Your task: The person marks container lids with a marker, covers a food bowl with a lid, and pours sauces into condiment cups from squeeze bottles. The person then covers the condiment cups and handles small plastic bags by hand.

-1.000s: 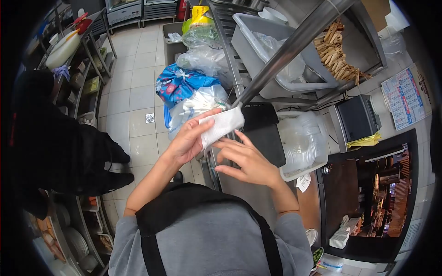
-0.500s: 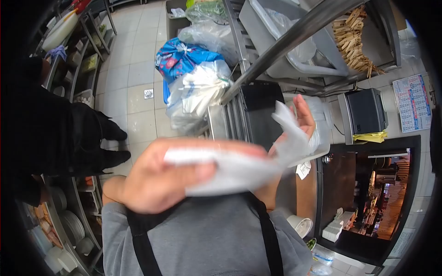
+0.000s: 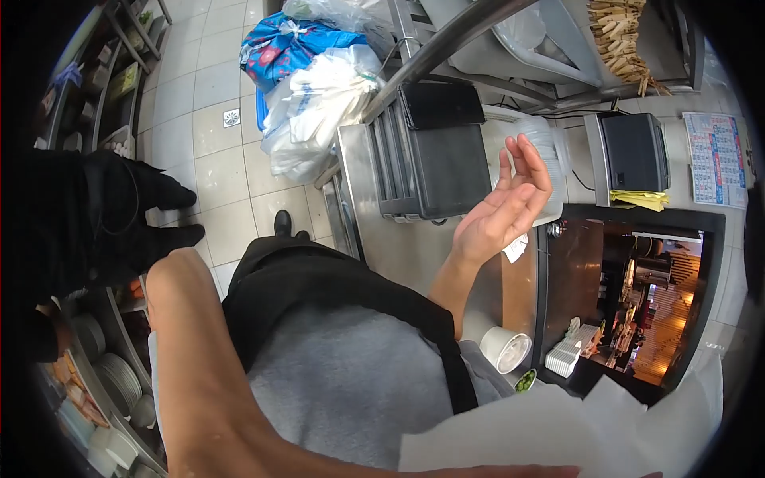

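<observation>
Head view: paper (image 3: 558, 430) against left fingers (image 3: 550, 472).

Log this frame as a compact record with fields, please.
left grip: against the paper, mostly cut off by the bottom edge; closure unclear
right grip: raised, fingers loosely curled, holding nothing
paper: white, spread out, bottom right
counter: steel, bearing a black ribbed object
bags: blue patterned and clear, beside the counter
wall: calendar
co-worker: dark clothing, at left
</observation>
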The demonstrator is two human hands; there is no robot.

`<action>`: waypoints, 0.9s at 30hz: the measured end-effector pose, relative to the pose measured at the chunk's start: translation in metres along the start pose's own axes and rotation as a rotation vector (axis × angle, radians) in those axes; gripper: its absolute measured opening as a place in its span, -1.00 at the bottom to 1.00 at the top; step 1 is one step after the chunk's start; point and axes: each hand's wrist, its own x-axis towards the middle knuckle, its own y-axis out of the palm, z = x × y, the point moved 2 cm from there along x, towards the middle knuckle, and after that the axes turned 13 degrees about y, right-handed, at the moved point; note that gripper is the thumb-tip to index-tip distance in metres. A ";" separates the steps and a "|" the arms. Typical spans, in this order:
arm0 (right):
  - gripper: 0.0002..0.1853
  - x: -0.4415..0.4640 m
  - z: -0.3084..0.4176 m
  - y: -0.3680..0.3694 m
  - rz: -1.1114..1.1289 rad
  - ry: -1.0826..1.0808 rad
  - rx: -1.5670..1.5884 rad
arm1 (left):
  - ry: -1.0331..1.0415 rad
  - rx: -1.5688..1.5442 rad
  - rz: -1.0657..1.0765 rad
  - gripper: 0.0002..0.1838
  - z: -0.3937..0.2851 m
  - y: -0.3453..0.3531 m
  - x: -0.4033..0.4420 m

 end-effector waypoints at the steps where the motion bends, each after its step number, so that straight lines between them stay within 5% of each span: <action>1: -0.67 0.002 0.001 0.000 -0.013 -0.002 0.019 | 0.010 -0.003 0.012 -0.61 0.001 0.001 0.000; 27: -0.84 -0.001 -0.007 0.014 0.045 0.023 0.116 | 0.004 0.021 -0.143 -0.66 -0.007 -0.022 0.005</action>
